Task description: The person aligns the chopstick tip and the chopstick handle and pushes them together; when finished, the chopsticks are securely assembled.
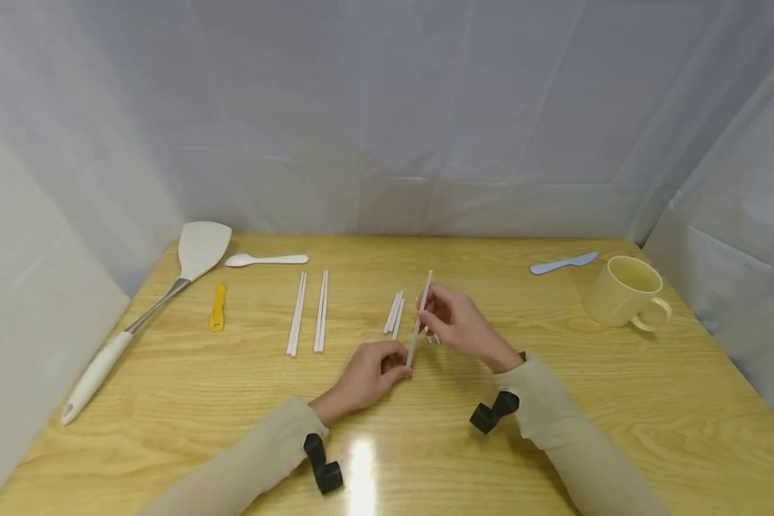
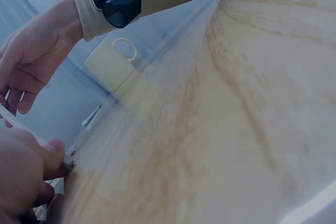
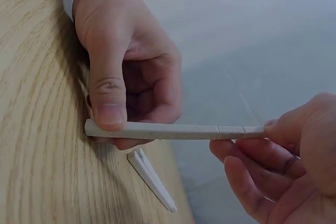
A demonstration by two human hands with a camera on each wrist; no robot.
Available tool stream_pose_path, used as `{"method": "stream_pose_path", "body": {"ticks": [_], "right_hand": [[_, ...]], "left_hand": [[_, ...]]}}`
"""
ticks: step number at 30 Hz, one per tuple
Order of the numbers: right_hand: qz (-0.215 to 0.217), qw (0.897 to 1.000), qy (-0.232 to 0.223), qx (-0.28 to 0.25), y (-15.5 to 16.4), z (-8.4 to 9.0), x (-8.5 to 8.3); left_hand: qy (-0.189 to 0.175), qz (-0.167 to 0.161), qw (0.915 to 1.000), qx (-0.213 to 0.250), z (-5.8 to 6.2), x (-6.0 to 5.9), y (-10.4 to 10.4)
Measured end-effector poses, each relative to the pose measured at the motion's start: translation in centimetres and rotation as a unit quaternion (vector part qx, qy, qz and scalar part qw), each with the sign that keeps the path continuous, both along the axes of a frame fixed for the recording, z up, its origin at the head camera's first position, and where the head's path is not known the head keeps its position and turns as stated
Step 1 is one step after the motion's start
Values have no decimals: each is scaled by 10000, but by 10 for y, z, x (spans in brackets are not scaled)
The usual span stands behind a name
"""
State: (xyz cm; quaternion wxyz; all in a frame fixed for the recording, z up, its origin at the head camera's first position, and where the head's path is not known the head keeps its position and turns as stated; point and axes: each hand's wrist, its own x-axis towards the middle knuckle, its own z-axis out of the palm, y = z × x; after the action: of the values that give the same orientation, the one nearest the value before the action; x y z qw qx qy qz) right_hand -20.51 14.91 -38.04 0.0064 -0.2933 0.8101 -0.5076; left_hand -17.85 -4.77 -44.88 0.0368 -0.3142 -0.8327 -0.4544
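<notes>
A single white chopstick (image 1: pixel 414 342) is held at a slant in front of me, its upper end leaning away. My left hand (image 1: pixel 365 376) pinches the lower, thicker end between thumb and fingers. Farther along the stick, my right hand (image 1: pixel 459 321) grips it with thumb and fingertips. Grooves ring the chopstick (image 3: pixel 173 130) near the right fingers in the right wrist view. Just beyond the hands lie shorter-looking white chopsticks (image 1: pixel 394 312), and more white ends (image 1: pixel 433 338) show beneath the right hand, partly hidden by it.
Left of the hands lie two chopstick pairs, one (image 1: pixel 297 315) beside the other (image 1: pixel 321 312). Farther left are a yellow clip-like piece (image 1: pixel 218 307), a white spoon (image 1: pixel 267 260) and a long spatula (image 1: pixel 161 301). A blue knife (image 1: pixel 564 263) and yellow mug (image 1: pixel 624 292) sit at right.
</notes>
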Motion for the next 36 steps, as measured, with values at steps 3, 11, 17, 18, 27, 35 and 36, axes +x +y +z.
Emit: {"method": "stream_pose_path", "body": {"ticks": [3,11,17,18,27,35,36], "right_hand": [[-41,9999,81,70,-2,0,1],[-1,9998,141,142,-1,4,4],[11,10000,-41,87,3,0,0],[3,9999,-115,53,4,-1,-1],[-120,9984,-559,-47,4,-3,-2],[151,9973,-701,-183,5,-5,-3],[226,9971,-697,-200,5,-5,-3]], "left_hand": [[71,55,9999,-90,0,1,0],[85,174,9996,-208,-1,2,1],[74,145,9998,-132,-1,2,1],[59,146,9998,-106,-1,2,1],[-495,-360,9952,761,1,4,2],[707,-797,9896,967,1,4,2],[799,-856,9884,964,2,4,2]]}}
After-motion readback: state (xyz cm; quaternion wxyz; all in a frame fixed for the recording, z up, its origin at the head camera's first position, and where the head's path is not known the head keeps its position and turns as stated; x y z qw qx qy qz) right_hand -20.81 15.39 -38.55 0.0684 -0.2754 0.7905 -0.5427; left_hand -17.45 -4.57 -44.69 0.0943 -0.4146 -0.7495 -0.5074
